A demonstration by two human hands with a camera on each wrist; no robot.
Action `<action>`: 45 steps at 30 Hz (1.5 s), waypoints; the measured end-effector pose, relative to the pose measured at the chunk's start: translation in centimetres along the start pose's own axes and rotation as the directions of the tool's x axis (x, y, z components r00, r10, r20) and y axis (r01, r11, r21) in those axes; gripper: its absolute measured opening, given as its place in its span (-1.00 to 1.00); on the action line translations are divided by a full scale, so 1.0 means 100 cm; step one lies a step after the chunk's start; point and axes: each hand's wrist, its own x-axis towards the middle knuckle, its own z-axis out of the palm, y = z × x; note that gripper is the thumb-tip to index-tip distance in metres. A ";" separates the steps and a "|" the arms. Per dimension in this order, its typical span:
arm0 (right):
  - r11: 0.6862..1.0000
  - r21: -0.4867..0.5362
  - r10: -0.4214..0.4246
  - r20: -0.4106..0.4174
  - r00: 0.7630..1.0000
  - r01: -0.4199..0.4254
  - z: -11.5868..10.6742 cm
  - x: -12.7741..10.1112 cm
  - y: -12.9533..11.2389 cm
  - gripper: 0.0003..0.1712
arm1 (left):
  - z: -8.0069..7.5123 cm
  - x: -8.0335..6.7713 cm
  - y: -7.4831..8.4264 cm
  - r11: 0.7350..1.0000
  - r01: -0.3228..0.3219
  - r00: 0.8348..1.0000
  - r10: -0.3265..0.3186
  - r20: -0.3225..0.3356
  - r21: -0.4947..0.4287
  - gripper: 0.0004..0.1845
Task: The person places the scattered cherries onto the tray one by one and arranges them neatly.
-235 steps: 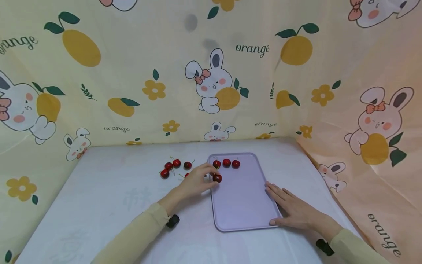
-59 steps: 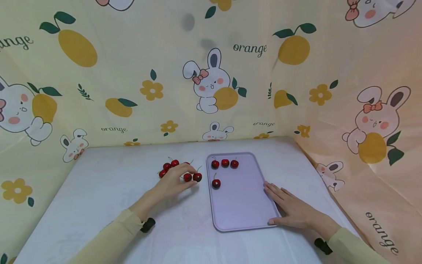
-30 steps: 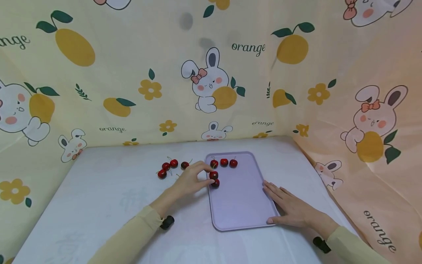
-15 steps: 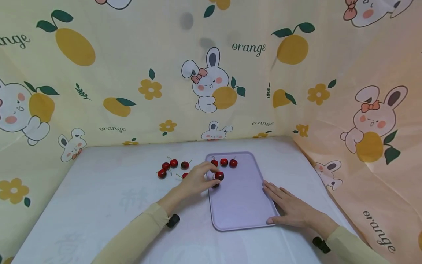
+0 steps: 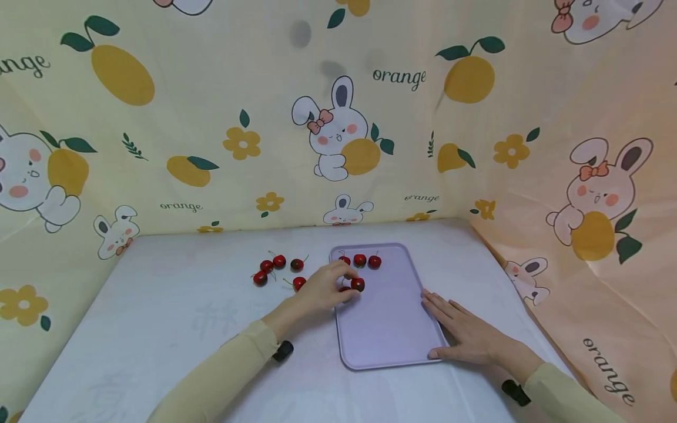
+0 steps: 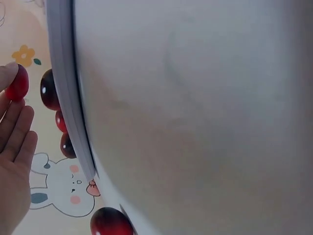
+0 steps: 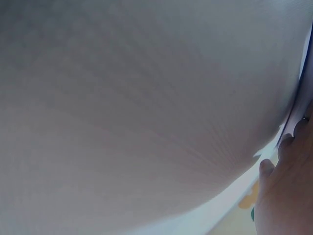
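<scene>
A dark red cherry (image 5: pixel 358 285) is pinched between thumb and fingertips of my left hand (image 5: pixel 322 288), over the left part of a lilac tray (image 5: pixel 391 329). In the left wrist view the same cherry (image 6: pixel 18 84) shows at the fingertips. Behind those fingers another cherry (image 5: pixel 345 289) on the tray is partly hidden. Along the tray's far edge sit a partly covered cherry (image 5: pixel 345 261), a middle cherry (image 5: pixel 359 260) and a right cherry (image 5: pixel 374 262). My right hand (image 5: pixel 471 335) rests with straight fingers on the tray's right rim.
Left of the tray, several loose cherries (image 5: pixel 267 267) lie on the white tablecloth (image 5: pixel 158 329); one cherry (image 5: pixel 298 284) is right beside my left hand. A printed curtain (image 5: pixel 211 117) with rabbits and oranges stands behind the table.
My left hand took a cherry from the loose group and carried it right, over the tray. In the last half second it shifted slightly further right. The right hand stayed on the rim.
</scene>
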 end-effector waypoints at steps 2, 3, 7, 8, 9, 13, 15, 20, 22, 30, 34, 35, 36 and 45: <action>1.000 0.001 -0.006 -0.005 1.000 0.006 0.000 0.000 0.001 0.28 | 0.002 0.001 0.000 1.000 0.006 1.000 -0.006 0.013 0.019 -0.70; 1.000 -0.001 -0.008 -0.006 1.000 0.008 0.001 0.000 0.001 0.28 | 0.002 0.001 0.000 1.000 0.005 1.000 -0.006 0.018 0.028 -0.71; 1.000 0.001 -0.006 -0.004 1.000 0.006 0.000 0.000 0.001 0.28 | 0.003 0.003 0.002 0.998 -0.006 0.999 0.004 0.033 0.060 -0.72; 1.000 -0.003 -0.005 -0.003 1.000 0.005 0.000 0.000 0.000 0.28 | 0.003 0.004 0.002 0.998 -0.002 0.999 0.000 0.036 0.068 -0.72; 1.000 -0.007 -0.003 -0.002 1.000 0.003 -0.001 0.000 0.000 0.28 | 0.003 0.004 0.003 0.997 0.004 0.999 -0.007 0.041 0.075 -0.71; 1.000 -0.021 -0.001 0.003 1.000 0.001 -0.002 0.001 -0.001 0.28 | 0.004 0.007 0.005 0.994 0.042 0.997 -0.049 0.067 0.098 -0.70; 1.000 -0.018 -0.001 0.005 1.000 0.001 -0.002 0.000 -0.001 0.28 | 0.004 0.009 0.006 0.993 0.054 0.995 -0.062 0.080 0.109 -0.70; 1.000 0.009 -0.003 0.006 1.000 0.003 0.000 0.000 0.000 0.29 | 0.006 0.012 0.006 0.989 0.050 0.993 -0.064 0.103 0.140 -0.71; 1.000 0.020 -0.006 0.006 1.000 0.006 0.000 -0.001 0.001 0.29 | 0.007 0.013 0.006 0.988 0.043 0.992 -0.060 0.115 0.149 -0.71; 1.000 0.023 -0.019 -0.002 1.000 0.019 0.001 0.000 0.002 0.29 | 0.009 0.017 0.006 0.982 0.037 0.984 -0.067 0.164 0.183 -0.70; 0.999 0.032 -0.017 0.003 1.000 0.017 0.000 0.000 0.002 0.29 | 0.009 0.018 0.006 0.981 0.028 0.984 -0.062 0.169 0.194 -0.70; 0.999 0.032 -0.016 0.004 1.000 0.016 0.000 0.000 0.002 0.29 | 0.010 0.019 0.005 0.980 0.025 0.984 -0.059 0.169 0.196 -0.70; 0.999 0.031 -0.015 0.004 1.000 0.015 0.000 0.000 0.001 0.29 | 0.010 0.019 0.005 0.979 0.020 0.984 -0.055 0.170 0.203 -0.70; 0.999 0.027 -0.023 -0.001 1.000 0.023 0.000 0.000 0.002 0.28 | 0.011 0.021 0.003 0.970 0.005 0.982 -0.050 0.181 0.244 -0.69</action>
